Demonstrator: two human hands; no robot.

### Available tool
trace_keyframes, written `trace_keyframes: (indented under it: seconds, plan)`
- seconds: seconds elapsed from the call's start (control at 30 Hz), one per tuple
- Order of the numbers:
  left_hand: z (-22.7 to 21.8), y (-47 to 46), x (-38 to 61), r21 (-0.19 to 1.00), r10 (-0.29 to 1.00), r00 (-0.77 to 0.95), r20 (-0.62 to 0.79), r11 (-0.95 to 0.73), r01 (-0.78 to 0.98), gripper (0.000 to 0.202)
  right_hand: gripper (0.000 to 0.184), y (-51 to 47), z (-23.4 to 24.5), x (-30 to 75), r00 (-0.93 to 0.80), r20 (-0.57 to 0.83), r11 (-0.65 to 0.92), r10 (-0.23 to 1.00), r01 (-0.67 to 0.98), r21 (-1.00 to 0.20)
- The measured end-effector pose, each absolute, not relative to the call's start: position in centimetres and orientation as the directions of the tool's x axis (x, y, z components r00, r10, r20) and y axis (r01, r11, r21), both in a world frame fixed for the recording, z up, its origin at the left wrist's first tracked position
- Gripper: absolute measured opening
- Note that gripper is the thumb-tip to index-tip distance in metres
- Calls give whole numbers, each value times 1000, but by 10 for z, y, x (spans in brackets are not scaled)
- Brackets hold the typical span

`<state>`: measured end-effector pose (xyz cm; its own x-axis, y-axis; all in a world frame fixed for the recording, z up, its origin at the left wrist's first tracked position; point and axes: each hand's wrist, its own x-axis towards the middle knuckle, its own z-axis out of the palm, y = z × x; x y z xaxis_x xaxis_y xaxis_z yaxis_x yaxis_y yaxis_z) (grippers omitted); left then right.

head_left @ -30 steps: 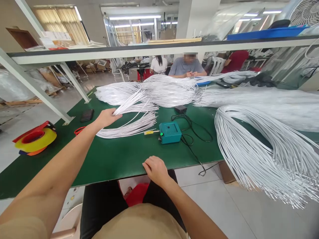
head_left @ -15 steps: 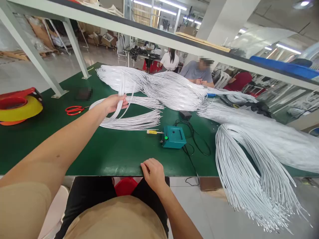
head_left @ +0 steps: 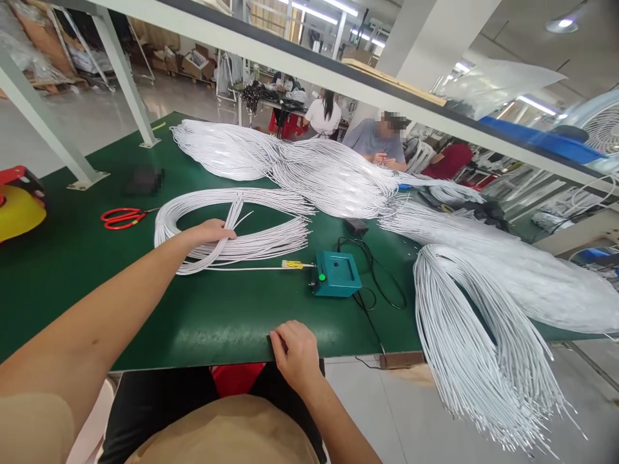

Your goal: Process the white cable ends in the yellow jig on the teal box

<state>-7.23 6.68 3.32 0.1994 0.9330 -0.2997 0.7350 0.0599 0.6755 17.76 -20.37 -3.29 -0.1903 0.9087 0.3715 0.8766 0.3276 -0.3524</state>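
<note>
My left hand (head_left: 213,232) is closed around a small bunch of white cables (head_left: 234,212), low over a looped bundle of white cables (head_left: 167,216) on the green table. The ends of that bundle point right. My right hand (head_left: 294,345) rests at the table's front edge with its fingers curled; what they hold, if anything, is hidden. Between the hands and further right sits a teal box (head_left: 337,274) with a green button. A yellow-and-white piece (head_left: 293,265) sticks out from its left side, and one white cable runs left from it.
Red-handled scissors (head_left: 123,218) and a yellow tape roll (head_left: 22,209) lie at the left. Large white cable bundles (head_left: 333,177) lie along the back. Another bundle (head_left: 464,322) hangs over the front edge at right. A black cord (head_left: 387,277) trails from the box. People sit beyond.
My left hand has come down with the bunch of cables, from raised above the looped bundle to low over it. My right hand stays at the table edge. The view has shifted slightly.
</note>
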Motion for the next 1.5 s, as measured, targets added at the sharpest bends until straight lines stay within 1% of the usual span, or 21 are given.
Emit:
trace_keyframes:
  seconds: [0.1, 0.17, 0.27, 0.33, 0.4, 0.5, 0.53, 0.6, 0.67, 0.77, 0.83, 0.87, 0.9, 0.93, 0.97, 1.03, 1.07, 1.2, 1.3, 1.4, 1.5]
  plan:
    - [33, 55, -62, 697, 934, 160, -321, 118, 707, 37, 30, -204, -31, 177, -183, 372, 320, 910, 880, -350]
    - [33, 45, -56, 777, 940, 146, -309, 160, 609, 39, 30, -199, -27, 174, -191, 349, 316, 917, 882, -348]
    - [43, 27, -49, 960, 958, 202, -205, 157, 230, 45, 19, -178, -18, 163, -305, 283, 393, 910, 851, -349]
    - [64, 14, -45, 995, 954, 283, -97, 92, 30, 45, 13, -154, -14, 151, -404, 242, 468, 882, 811, -350]
    - [95, -1, -41, 1000, 937, 350, -6, -1, 19, 39, 22, -126, -12, 138, -441, 216, 490, 871, 812, -316]
    - [146, -24, -34, 986, 862, 491, 125, -165, 38, 27, 33, -86, -11, 120, -410, 220, 461, 885, 839, -290]
    - [159, -32, -31, 979, 826, 544, 148, -200, 38, 25, 34, -76, -11, 115, -382, 226, 438, 896, 847, -302]
    - [175, -46, -24, 979, 762, 635, 126, -199, 45, 23, 33, -62, -11, 109, -334, 230, 396, 914, 858, -326]
    - [171, -57, -14, 992, 724, 685, 81, -127, 16, 23, 33, -59, -12, 108, -311, 237, 386, 920, 821, -421]
    - [135, -63, 0, 996, 691, 723, 10, 54, -66, 25, 28, -73, -14, 117, -257, 215, 331, 942, 614, -717]
    - [101, -61, 6, 971, 740, 671, -52, 196, -140, 31, 19, -90, -14, 127, -210, 158, 245, 965, 500, -831]
    - [85, -58, 7, 946, 778, 622, -85, 259, -194, 33, 22, -98, -13, 132, -188, 127, 201, 974, 456, -867]
    - [71, -55, 7, 918, 811, 573, -121, 311, -246, 33, 26, -105, -11, 135, -176, 86, 148, 981, 374, -916]
    - [59, -52, 7, 898, 837, 527, -149, 337, -283, 34, 28, -111, -8, 138, -176, 6, 37, 984, 171, -985]
    - [50, -50, 7, 888, 860, 481, -167, 344, -305, 34, 28, -115, -6, 138, -191, -60, -61, 980, 0, -998]
    - [40, -45, 7, 899, 886, 431, -171, 320, -299, 36, 28, -119, -1, 136, -200, -151, -194, 968, -215, -957]
    - [37, -44, 7, 912, 887, 431, -163, 302, -276, 38, 26, -119, 1, 134, -178, -173, -215, 969, -248, -945]
    - [34, -41, 2, 969, 808, 574, -132, 228, -99, 42, 24, -117, 0, 127, -47, -203, -209, 978, -220, -953]
    - [29, -39, -3, 991, 741, 661, -121, 125, 43, 31, 22, -118, -5, 128, -13, -238, -236, 971, -199, -951]
    - [24, -35, -5, 987, 748, 649, -139, 52, 152, 26, 22, -121, -6, 130, 33, -287, -275, 958, -195, -941]
    - [22, -31, -5, 974, 799, 580, -162, 35, 225, 26, 22, -124, -5, 131, 85, -317, -293, 945, -218, -931]
